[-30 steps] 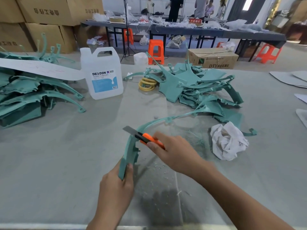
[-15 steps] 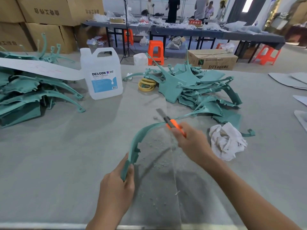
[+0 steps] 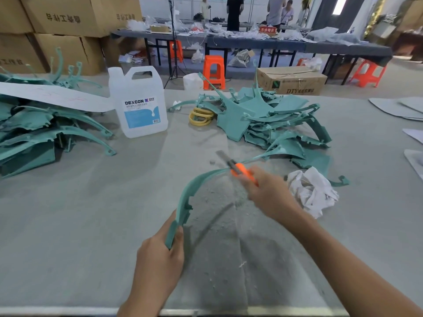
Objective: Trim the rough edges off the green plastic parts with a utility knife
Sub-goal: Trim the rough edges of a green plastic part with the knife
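Left hand [image 3: 160, 255] grips the near end of one curved green part [image 3: 185, 197], fingers and thumb wrapped round it, low centre over the table [image 3: 80, 213]. The part arcs up and away to the right, its far end running toward the right green pile [image 3: 274, 120]. Right hand [image 3: 267, 193] is clamped on the orange utility knife [image 3: 239, 170], blade out, crossing the part's edge about mid-arc. Motion blur there, can't tell exact contact. Hands are apart, with the part spanning between them.

White shavings lie on the table under the arc. Crumpled rag [image 3: 311, 191] sits just right of the right hand. Left green stack [image 3: 34, 124] is well apart, DEXCON jug [image 3: 139, 104] beside it, yellow rings [image 3: 201, 115] between jug and right pile. Open table from the left hand out to that stack. Near table edge is just below the left wrist.
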Demonstrator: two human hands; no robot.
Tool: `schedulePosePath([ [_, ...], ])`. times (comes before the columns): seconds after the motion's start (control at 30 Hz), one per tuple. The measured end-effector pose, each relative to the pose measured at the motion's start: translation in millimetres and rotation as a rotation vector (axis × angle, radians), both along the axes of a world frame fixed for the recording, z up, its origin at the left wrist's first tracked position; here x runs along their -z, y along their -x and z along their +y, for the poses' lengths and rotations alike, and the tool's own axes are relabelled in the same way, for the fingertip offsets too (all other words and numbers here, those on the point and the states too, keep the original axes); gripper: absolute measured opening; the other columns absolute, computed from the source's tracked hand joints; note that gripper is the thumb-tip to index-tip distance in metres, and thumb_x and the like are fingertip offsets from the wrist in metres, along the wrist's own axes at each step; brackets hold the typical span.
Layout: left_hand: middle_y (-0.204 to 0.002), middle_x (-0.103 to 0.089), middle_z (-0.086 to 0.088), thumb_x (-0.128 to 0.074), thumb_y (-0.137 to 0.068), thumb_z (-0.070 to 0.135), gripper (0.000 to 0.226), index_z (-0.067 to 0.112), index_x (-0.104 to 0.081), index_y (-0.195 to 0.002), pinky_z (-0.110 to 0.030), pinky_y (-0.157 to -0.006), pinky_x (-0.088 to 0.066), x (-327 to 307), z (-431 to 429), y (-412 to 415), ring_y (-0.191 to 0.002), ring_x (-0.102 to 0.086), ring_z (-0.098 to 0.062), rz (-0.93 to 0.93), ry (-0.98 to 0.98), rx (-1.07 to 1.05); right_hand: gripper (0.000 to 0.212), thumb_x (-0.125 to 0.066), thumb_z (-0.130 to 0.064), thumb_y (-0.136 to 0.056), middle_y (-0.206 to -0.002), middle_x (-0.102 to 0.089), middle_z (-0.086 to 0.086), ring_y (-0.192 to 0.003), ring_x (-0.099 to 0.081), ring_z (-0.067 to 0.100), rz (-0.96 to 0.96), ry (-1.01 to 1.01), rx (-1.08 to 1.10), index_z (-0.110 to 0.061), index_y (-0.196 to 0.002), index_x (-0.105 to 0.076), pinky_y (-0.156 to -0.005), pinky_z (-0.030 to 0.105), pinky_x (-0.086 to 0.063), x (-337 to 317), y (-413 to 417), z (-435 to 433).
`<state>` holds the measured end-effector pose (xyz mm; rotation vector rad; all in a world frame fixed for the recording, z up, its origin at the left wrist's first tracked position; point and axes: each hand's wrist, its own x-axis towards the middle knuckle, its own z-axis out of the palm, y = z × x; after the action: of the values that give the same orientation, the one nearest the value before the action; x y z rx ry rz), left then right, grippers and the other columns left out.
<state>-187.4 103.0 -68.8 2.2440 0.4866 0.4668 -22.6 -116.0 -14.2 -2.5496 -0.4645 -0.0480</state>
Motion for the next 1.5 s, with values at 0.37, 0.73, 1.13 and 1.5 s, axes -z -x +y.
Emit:
schedulePosePath([
  [0.37,-0.079,-0.069,0.021,-0.045,-0.095,0.046,0.038,0.052,-0.057,-0.131,-0.009,-0.061,-0.041,-16.5,-3.8,6.0,-0.076,-0.064,-0.008,0.086,0.009,0.099,0.037,-0.038,-0.057,-0.102,-0.081,-0.069,0.005,-0.073,-0.068,0.027,0.146,0.006,0.250,-0.023,-0.094,-0.054,-0.072,0.047,-0.058,10.3,-6.2,-26.2],
  [0.73,-0.158,-0.038,-0.009,-0.069,-0.083,-0.001,0.082,0.025,-0.038,-0.154,-0.041,-0.115,-0.034,-42.4,-26.7,-4.9,-0.145,-0.035,-0.030,0.000,-0.288,0.148,0.037,-0.082,-0.036,-0.079,-0.063,-0.055,-0.003,-0.050,-0.056,0.017,0.444,-0.784,-0.066,-0.020,-0.094,-0.051,-0.045,0.030,-0.048,-27.2,125.1,47.7],
  [1.13,-0.158,-0.031,0.012,-0.062,-0.067,0.083,0.085,0.050,-0.042,-0.143,-0.024,-0.113,-0.026,-85.8,10.4,15.2,-0.145,-0.030,-0.012,-0.366,-0.187,0.278,0.011,-0.061,-0.008,-0.091,-0.064,-0.060,0.003,-0.039,-0.044,0.012,0.923,-1.356,0.137,-0.012,-0.102,-0.062,-0.033,0.019,-0.032,-15.4,94.9,36.6],
  [1.5,-0.152,-0.027,0.002,-0.080,-0.049,0.071,0.090,0.059,-0.041,-0.129,0.003,-0.101,-0.022,-82.2,-8.2,-32.1,-0.141,-0.022,0.010,-0.452,-0.101,0.376,0.034,-0.076,-0.032,-0.087,-0.081,-0.071,0.002,-0.050,-0.054,0.012,0.990,-1.167,-0.129,-0.014,-0.111,-0.061,-0.038,0.021,-0.042,-3.5,101.9,30.2],
])
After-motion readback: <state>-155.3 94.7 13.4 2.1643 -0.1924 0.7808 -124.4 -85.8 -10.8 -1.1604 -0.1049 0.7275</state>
